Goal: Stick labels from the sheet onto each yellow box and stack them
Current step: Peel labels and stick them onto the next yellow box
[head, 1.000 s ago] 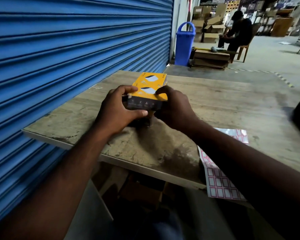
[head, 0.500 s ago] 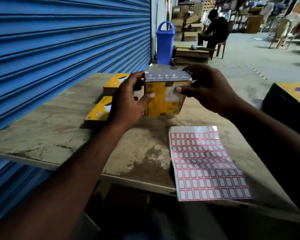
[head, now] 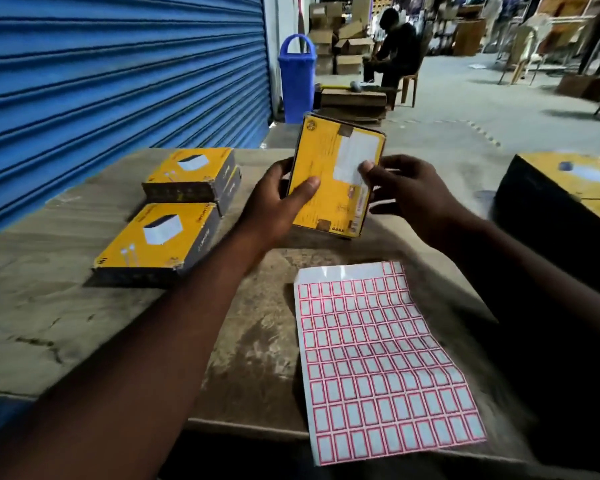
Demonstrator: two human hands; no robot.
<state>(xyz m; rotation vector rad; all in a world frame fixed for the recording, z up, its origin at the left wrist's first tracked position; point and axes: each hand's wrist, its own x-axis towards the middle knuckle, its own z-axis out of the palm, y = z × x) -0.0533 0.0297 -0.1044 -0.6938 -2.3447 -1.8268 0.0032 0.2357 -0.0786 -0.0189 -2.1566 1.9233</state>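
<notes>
Whereas half a second before the box had shown its dark end panel to the camera, it had now been turned so that its yellow back faced the person. At the left of the table [head: 49,323] the near box [head: 160,242] lay flat, just beside the far pile [head: 191,176], which looked like two boxes stacked. Both showed a white product picture, and the lettering on their dark sides was too blurred to read. The left hand [head: 274,209] gripped the held box [head: 329,188] by its left edge, thumb across the face, keeping it nearly upright above the table. The right hand [head: 413,195] pinched its right edge, thumb on a white panel. Fine print covered that back, none of it legible. No red-bordered label showed on this face, so the box was probably being looked over for a spot before peeling. Below lay the label sheet [head: 381,362], its red-framed labels blank, part of the top row already gone. At far right stood a dark carton [head: 534,209] with a yellow top.
</notes>
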